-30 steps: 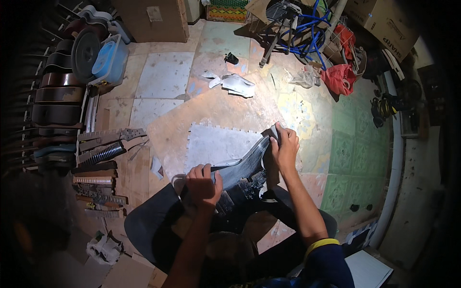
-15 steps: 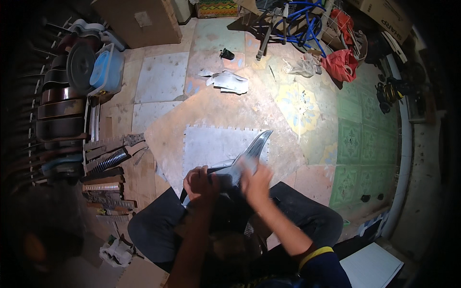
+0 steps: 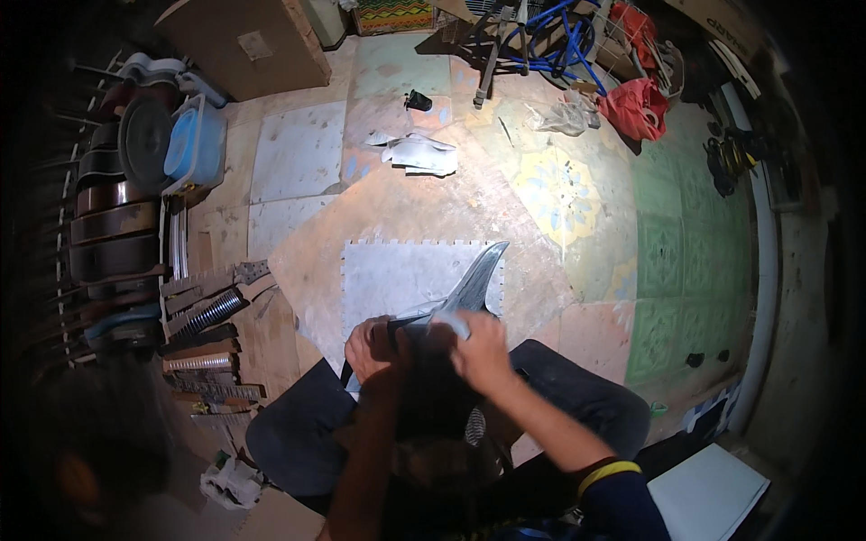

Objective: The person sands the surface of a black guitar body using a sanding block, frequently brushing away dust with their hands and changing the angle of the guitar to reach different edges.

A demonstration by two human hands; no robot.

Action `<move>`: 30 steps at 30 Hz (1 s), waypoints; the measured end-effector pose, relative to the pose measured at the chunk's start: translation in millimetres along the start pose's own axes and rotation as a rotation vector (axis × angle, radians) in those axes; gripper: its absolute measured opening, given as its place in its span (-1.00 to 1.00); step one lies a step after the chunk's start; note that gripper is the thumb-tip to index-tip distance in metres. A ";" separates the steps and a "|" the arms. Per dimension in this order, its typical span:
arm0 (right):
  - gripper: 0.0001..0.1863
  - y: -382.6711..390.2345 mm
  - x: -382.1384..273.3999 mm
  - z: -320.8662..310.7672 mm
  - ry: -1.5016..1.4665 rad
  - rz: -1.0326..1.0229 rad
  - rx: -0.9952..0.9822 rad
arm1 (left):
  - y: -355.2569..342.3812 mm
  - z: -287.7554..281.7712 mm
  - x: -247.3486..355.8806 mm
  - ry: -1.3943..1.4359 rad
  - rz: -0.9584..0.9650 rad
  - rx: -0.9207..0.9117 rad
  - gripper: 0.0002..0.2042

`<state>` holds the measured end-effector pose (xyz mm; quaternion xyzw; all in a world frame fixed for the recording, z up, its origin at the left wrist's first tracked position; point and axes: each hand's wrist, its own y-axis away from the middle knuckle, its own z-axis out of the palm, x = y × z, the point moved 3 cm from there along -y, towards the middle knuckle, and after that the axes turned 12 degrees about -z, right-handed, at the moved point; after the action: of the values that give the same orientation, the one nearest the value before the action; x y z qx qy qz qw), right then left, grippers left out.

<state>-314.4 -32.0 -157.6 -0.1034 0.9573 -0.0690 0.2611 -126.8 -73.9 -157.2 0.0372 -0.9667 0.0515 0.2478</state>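
A dark grey guitar body (image 3: 476, 279) lies across my lap, its pointed horn reaching away over a pale foam mat (image 3: 388, 275). Much of it sinks into shadow between my legs. My left hand (image 3: 368, 350) is closed around its left edge. On the surface at the base of the horn, my right hand (image 3: 481, 350) presses a small pale grey piece that looks like folded sandpaper (image 3: 458, 322). Motion slightly smears the fingers there.
Guitar necks (image 3: 216, 311) lie at the left, beside a row of guitars (image 3: 117, 221) and a blue plastic tub (image 3: 185, 135). Ahead are crumpled white paper (image 3: 419, 155), a black cup (image 3: 418, 100), a red bag (image 3: 636, 110) and blue tubing (image 3: 577, 45). A white board (image 3: 708, 496) sits lower right.
My right hand has slid a little nearer and down the guitar body with the pale sandpaper, and is less blurred. My left hand keeps its hold. The view has shifted slightly.
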 end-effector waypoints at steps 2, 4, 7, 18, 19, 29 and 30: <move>-0.44 -37.2 40.5 -22.5 0.064 0.070 0.059 | 2.4 -2.4 -1.2 0.008 -0.004 0.005 -0.72; -0.47 -62.3 68.5 -42.2 0.164 0.203 0.159 | 7.0 0.7 0.1 -0.014 -0.013 -0.022 -0.71; -0.51 -23.7 27.6 -4.1 0.186 0.180 0.085 | 4.0 0.7 -0.1 -0.054 -0.032 -0.043 -0.70; -0.53 -24.4 44.8 2.9 0.082 0.406 0.026 | 4.3 3.4 0.5 -0.041 -0.055 -0.022 -0.66; -0.54 13.5 21.7 30.8 -0.066 0.513 -0.114 | 3.8 6.3 4.7 -0.047 -0.059 -0.028 -0.67; -0.51 -45.0 44.3 -26.3 0.175 0.244 0.202 | 6.6 4.4 -3.2 -0.065 -0.038 0.005 -0.68; -0.53 -15.1 19.0 -2.3 0.160 0.166 0.062 | 2.7 4.4 -1.9 -0.060 -0.037 0.013 -0.68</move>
<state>-329.1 -50.9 -162.0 -0.0101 0.9778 -0.0847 0.1915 -127.5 -71.6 -162.2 0.0580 -0.9726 0.0519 0.2191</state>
